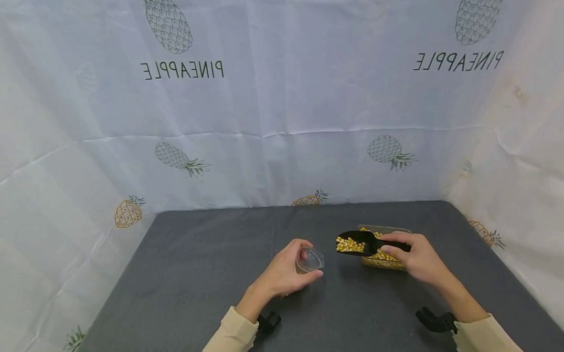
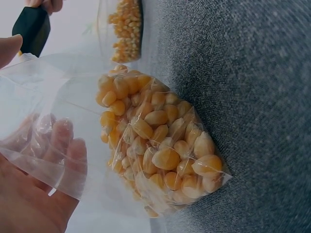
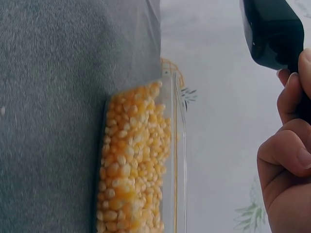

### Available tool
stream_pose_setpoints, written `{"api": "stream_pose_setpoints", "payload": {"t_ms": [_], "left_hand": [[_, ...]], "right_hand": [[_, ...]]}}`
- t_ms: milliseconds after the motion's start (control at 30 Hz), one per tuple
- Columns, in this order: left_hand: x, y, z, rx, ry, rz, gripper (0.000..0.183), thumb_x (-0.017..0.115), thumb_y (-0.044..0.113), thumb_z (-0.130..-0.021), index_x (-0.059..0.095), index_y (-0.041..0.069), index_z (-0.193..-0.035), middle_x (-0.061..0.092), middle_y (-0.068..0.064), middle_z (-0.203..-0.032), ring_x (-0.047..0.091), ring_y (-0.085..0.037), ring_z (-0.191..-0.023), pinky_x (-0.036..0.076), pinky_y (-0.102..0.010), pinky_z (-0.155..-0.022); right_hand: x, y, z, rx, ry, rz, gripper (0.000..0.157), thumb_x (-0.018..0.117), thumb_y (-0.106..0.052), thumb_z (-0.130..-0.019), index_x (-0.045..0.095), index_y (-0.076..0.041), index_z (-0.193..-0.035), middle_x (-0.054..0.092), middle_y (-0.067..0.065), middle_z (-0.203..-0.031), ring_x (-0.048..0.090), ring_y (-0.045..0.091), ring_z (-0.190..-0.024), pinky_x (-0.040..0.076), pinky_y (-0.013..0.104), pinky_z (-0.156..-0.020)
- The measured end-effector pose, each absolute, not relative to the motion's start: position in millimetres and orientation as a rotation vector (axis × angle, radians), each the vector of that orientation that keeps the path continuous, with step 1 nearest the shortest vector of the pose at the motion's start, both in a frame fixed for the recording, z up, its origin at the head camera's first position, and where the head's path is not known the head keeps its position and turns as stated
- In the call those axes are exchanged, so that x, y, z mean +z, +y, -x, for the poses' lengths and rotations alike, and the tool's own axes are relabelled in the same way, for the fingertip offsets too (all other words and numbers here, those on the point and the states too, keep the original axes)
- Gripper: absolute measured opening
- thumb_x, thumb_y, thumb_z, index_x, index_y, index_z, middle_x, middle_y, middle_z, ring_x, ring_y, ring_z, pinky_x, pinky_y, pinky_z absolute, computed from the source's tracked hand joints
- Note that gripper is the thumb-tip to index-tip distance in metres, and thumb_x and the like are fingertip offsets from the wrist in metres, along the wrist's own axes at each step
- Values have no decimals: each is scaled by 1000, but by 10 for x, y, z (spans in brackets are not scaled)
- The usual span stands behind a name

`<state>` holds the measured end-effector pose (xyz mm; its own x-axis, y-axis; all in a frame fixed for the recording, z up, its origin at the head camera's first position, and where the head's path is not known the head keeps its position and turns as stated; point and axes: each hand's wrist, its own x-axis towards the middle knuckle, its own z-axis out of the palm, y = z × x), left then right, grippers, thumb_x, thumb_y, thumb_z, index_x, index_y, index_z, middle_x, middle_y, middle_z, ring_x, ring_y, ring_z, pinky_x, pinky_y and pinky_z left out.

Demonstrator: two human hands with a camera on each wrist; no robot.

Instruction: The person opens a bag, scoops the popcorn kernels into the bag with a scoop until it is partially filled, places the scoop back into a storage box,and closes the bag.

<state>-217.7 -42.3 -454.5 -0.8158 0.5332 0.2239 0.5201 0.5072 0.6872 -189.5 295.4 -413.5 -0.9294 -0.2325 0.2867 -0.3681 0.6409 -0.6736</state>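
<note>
My left hand holds the top of a clear plastic bag, its mouth spread between thumb and fingers. In the left wrist view, yellow corn kernels fill the lower part of the bag, which is at the grey cloth. My right hand grips the handle of a black scoop, which carries a load of kernels. The scoop is level, to the right of the bag and apart from it. Below and behind the scoop stands a clear rectangular container with many kernels in it.
A dark grey cloth covers the table. White curtains with pineapple prints hang behind and at both sides. Black wrist straps sit on both forearms. A small pale speck lies on the cloth.
</note>
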Motion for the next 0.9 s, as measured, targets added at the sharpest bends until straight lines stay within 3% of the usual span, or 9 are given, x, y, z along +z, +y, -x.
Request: {"api": "stream_pose_setpoints", "payload": {"t_ms": [133, 400, 900], "left_hand": [[-4549, -427, 2175, 1231, 2713, -954, 60, 73, 46, -92, 51, 15, -137, 52, 5, -105, 48, -9, -86, 44, -27, -75], [-4560, -436, 2173, 1233, 2709, -953, 61, 73, 46, -92, 51, 12, -138, 51, 5, -104, 48, -9, -85, 43, -27, -75], [-4560, -421, 2183, 1239, 2693, -962, 61, 71, 48, -93, 50, 15, -139, 50, 7, -104, 49, -8, -81, 44, -28, -72]], "right_hand": [[-4136, 2886, 1903, 1155, -2683, -534, 27, 69, -11, -97, 72, -1, -122, 67, 20, -124, 63, 41, -111, 53, 53, -84], [-4093, 2782, 1917, 1202, -2667, -567, 28, 69, -12, -97, 71, 0, -122, 65, 24, -126, 59, 48, -118, 48, 64, -90], [-4026, 2642, 1970, 1213, -2715, -633, 29, 68, -15, -98, 71, -1, -123, 64, 24, -130, 54, 48, -125, 47, 63, -95]]}}
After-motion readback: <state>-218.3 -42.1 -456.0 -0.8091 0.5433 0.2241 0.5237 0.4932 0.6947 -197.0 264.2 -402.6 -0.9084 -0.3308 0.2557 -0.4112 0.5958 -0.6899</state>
